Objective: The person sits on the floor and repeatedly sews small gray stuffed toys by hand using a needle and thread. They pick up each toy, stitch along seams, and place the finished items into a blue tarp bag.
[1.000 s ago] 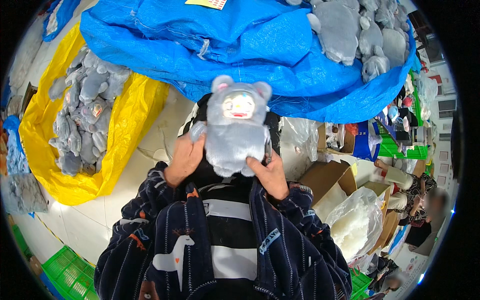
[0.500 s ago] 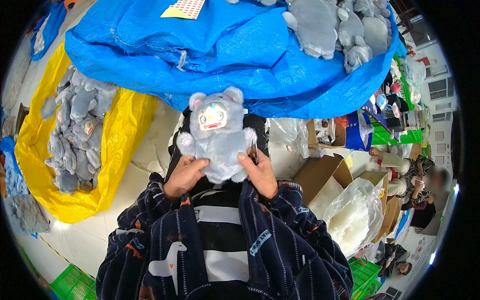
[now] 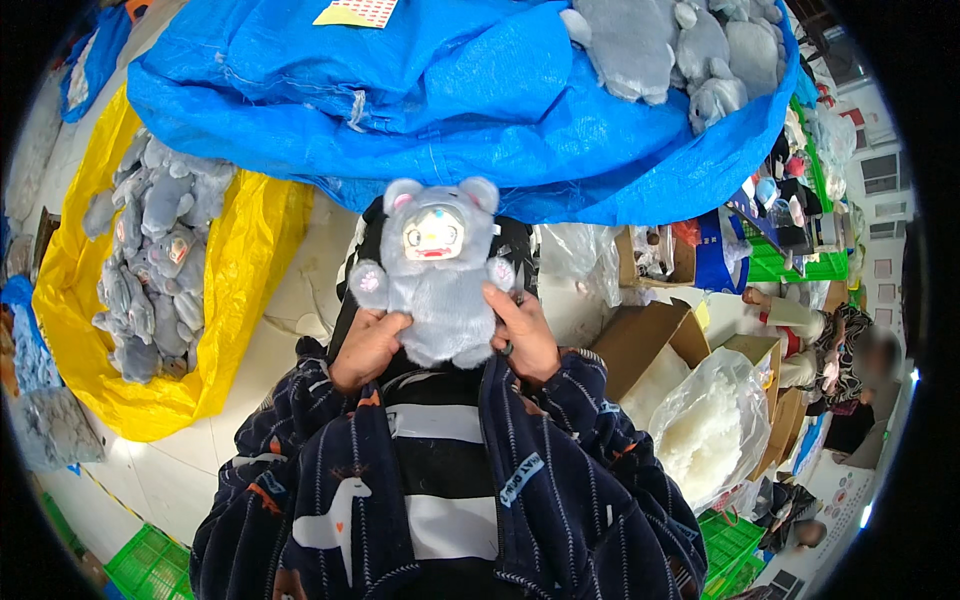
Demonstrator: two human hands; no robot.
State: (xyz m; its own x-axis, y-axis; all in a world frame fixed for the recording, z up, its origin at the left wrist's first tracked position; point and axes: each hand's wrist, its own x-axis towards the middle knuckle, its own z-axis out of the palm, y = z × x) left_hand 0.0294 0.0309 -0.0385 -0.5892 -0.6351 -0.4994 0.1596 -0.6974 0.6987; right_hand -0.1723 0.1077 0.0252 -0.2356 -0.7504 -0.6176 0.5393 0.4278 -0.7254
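A grey plush bear point(image 3: 445, 310) is held upright above my lap, its front facing me. It has a pale face with printed eyes and a red mouth, pink inner ears and pink paw pads. My left hand point(image 3: 368, 345) grips its lower side on the left, thumb on the belly. My right hand point(image 3: 525, 338) pinches the opposite side, thumb in front and fingers mostly hidden behind. A thin dark piece shows by the right hand's fingers, too small to name. A small white tag sticks out beside the bear's head.
Blue plastic sheeting point(image 3: 400, 120) lies ahead, with several grey plush pieces point(image 3: 630, 50) at its right and a printed card point(image 3: 358, 12). At left, a yellow sack point(image 3: 75, 350) holds more plush toys. Cardboard boxes point(image 3: 650, 340) and a bag of white stuffing point(image 3: 705, 440) stand right; people sit beyond.
The bear has turned slightly and now sits more upright and square to me. Both hands keep their grip; the right hand has shifted a little around its side.
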